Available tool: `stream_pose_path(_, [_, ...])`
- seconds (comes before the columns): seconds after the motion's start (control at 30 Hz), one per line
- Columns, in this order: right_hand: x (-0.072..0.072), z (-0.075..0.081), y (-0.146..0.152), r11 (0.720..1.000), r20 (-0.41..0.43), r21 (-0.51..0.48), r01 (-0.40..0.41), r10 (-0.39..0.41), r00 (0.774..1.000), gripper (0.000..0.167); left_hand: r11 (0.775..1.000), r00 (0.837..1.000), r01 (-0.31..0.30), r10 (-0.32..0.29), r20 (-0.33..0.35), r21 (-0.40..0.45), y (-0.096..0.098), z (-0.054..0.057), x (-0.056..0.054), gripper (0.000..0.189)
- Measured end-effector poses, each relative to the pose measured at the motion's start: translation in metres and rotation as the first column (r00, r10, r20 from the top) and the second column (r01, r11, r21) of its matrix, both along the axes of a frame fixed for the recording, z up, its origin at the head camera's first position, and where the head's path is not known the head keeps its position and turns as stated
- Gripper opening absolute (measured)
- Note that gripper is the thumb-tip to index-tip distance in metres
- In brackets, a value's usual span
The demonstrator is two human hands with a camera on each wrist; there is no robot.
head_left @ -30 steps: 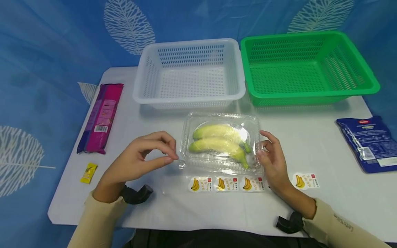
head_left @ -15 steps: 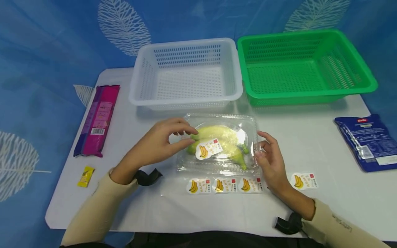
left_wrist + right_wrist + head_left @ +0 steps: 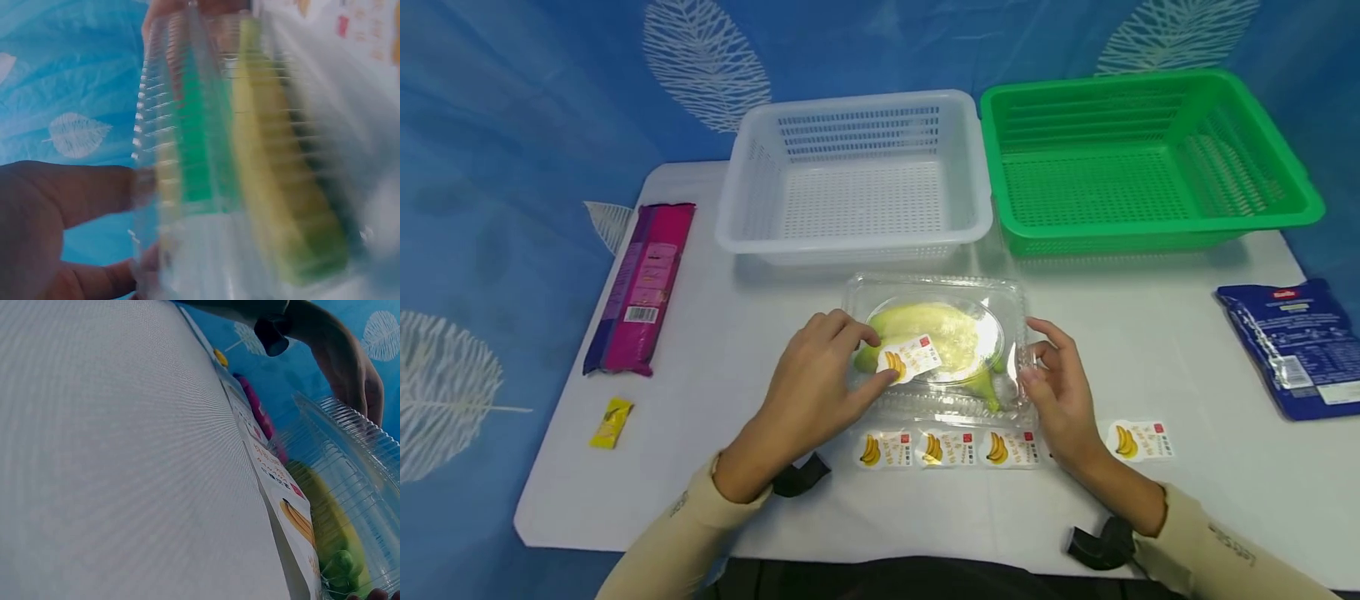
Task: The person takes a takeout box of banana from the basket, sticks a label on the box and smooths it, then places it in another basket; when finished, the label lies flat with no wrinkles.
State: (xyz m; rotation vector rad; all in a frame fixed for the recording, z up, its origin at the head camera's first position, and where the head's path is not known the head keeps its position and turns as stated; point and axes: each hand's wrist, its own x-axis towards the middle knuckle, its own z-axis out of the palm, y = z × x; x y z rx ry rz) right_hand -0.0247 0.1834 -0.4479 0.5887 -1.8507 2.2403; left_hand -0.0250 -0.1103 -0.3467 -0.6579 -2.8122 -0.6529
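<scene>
From my remote seat, the head view showed the left hand (image 3: 820, 371), thumb and forefinger bent and apart, touching the left end of a banana sticker (image 3: 917, 358) on top of the clear clamshell box (image 3: 936, 286). One second earlier the box top had borne no sticker; half a second earlier those fingers had been held apart from it. I judged it placed and being pressed down. The right hand (image 3: 1063, 396) gripped the box's right edge; bananas (image 3: 917, 318) lay inside, the white basket (image 3: 853, 245) beyond. The blurred left wrist view showed thumb and finger spread at the box; pressure I couldn't tell. The right wrist view caught only right fingertips beside the box.
</scene>
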Motion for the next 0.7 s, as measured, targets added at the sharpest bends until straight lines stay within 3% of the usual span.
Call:
stream_pose_path(0.17, [0.0003,0.0005,0.0017,1.000,-0.003,0.001,0.001,-0.001,1.000,0.057,1.000,0.998,0.001,-0.001,0.061,-0.013,0.0049,0.0051,-0.0019,0.028])
stream_pose_path(0.33, [0.0007,0.0003,0.0023,1.000,-0.004,0.017,0.005,-0.005,1.000,0.056,0.999,0.995,0.011,-0.014,0.097,0.030,0.0065,0.0040,-0.0026,0.019])
stream_pose_path(0.6, [0.0008,-0.0003,0.0024,1.000,0.002,0.024,0.002,-0.002,1.000,0.056,0.982,0.995,0.092,-0.099,0.030,0.165,0.0088,0.0021,-0.0041,0.015])
stream_pose_path(0.7, [0.0006,0.0001,0.0024,1.000,0.005,0.019,-0.004,0.004,1.000,0.057,0.969,0.991,0.110,-0.123,0.048,0.220,0.0065,0.0052,-0.0077,0.017])
